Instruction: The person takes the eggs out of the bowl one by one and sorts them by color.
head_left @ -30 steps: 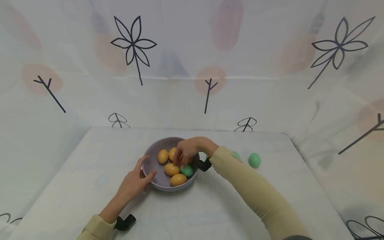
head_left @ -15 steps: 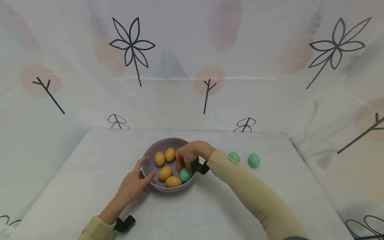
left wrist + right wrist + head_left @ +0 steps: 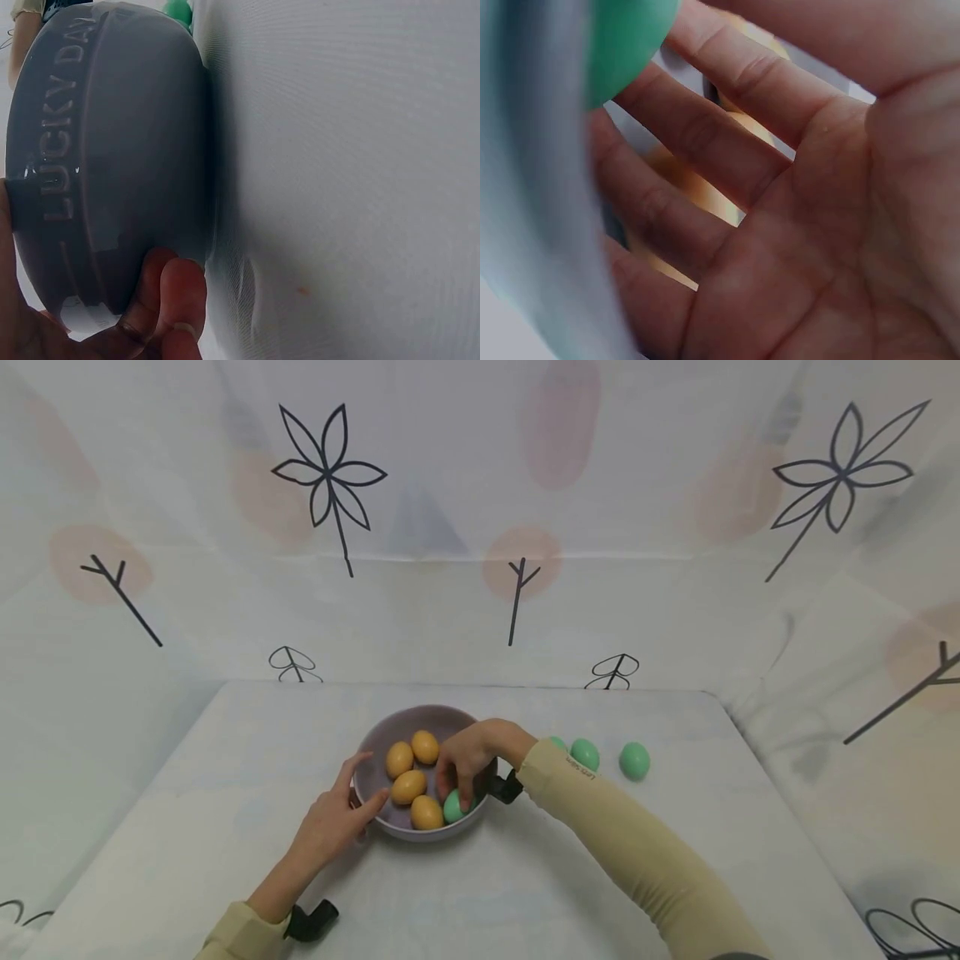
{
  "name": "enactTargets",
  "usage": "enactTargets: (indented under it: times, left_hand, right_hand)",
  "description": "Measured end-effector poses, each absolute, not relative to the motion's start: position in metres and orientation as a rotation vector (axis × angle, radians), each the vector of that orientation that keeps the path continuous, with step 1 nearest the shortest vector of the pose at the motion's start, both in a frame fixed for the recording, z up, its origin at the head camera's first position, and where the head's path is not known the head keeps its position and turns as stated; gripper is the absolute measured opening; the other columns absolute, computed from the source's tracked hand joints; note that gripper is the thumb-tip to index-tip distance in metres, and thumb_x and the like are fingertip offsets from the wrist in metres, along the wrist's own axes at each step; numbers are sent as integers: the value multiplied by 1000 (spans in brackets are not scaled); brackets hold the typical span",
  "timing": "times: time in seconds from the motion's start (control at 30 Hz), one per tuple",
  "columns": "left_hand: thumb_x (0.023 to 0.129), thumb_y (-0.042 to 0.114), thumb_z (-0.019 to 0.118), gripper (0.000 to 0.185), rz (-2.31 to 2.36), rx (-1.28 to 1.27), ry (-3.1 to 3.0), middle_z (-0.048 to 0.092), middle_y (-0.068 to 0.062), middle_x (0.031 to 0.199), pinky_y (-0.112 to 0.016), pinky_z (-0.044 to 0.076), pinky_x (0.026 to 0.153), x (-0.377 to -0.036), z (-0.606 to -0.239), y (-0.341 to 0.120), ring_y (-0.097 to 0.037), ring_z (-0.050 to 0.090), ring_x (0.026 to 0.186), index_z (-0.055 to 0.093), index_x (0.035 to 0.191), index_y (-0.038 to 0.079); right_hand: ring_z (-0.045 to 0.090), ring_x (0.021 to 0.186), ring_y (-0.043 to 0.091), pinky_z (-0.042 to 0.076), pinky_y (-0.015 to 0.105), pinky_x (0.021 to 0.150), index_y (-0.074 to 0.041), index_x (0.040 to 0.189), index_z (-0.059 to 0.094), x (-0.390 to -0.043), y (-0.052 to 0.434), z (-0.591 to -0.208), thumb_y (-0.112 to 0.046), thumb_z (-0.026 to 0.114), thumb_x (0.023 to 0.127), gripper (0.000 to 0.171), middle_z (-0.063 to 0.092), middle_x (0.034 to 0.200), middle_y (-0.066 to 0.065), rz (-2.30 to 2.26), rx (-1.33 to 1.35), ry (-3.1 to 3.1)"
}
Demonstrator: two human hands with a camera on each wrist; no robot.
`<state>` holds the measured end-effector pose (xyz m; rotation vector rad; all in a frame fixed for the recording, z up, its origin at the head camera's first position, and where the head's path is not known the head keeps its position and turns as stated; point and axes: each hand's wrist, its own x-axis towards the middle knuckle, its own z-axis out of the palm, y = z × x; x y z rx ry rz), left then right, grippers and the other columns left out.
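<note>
A grey bowl [image 3: 375, 758] stands on the table and holds several orange eggs [image 3: 408, 787] and one green egg [image 3: 452, 807]. My right hand [image 3: 468, 756] reaches down into the bowl, and its fairly straight fingers touch the green egg [image 3: 622, 37] by the near rim. In the right wrist view the palm [image 3: 802, 210] is spread, with orange eggs [image 3: 705, 199] showing between the fingers. My left hand [image 3: 333, 814] holds the bowl's left side, thumb at the rim. In the left wrist view a fingertip [image 3: 176, 304] presses on the bowl's outer wall [image 3: 112, 150].
Three green eggs lie on the table right of the bowl: one [image 3: 585, 753] beside my right sleeve, one [image 3: 634, 760] further right, and one [image 3: 557, 742] partly hidden by the sleeve. A patterned cloth [image 3: 480, 610] covers the table and the walls behind.
My right hand has moved toward the near rim with the green egg under its fingers. The orange eggs have shifted a little in the bowl. The left hand has stayed on the bowl.
</note>
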<state>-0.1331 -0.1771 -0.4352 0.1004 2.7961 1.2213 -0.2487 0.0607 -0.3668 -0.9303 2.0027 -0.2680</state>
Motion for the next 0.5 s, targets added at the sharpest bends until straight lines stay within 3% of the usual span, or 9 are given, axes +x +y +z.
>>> enactTargets:
  times: [0.3,0.5]
  left_hand:
    - [95,49,63,67,1216,101,2800,58,-1,67,-32,41,53,-133,-434,-176,-16,56,53,32,150,27]
    - [95,49,63,67,1208,102,2800,58,0,66,-32,41,53,-134,-435,-176,-16,56,53,32,150,27]
  right_hand:
    - [56,91,5,45,24,83,-24,103,75,-248,68,-360,-14,85,79,28,67,98,-9,-301,-968,2014]
    - [57,101,10,45,27,89,-27,105,75,-248,80,-352,-15,83,79,30,67,103,-11,-407,-999,2035]
